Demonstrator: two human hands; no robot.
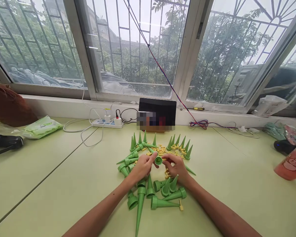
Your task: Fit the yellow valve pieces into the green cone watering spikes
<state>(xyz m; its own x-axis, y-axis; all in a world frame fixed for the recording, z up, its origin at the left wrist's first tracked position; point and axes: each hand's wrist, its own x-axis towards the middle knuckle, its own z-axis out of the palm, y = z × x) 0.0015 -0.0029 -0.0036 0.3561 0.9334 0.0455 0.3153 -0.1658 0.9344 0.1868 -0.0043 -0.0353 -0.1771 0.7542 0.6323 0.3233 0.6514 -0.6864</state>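
My left hand (146, 166) is closed around a green plastic watering spike (158, 160), its round open end turned towards me. At that end my right hand (176, 166) pinches a small yellow valve piece (164, 159), which touches or enters the spike's side; I cannot tell which. Around my hands lie several more green spikes (139, 207), some tipped over. One green spike (162, 202) near the front has a yellow T-shaped piece (181, 205) by its tip. Beyond my hands is a scatter of loose yellow pieces (160, 150) among upright green cones (173, 141).
A tablet-like dark screen (158, 108) leans at the back of the pale table (64, 184). To its left is a power strip (108, 123) with cables. A wipes pack (42, 127) lies at the left; a red drink cup (291, 163) stands at the far right.
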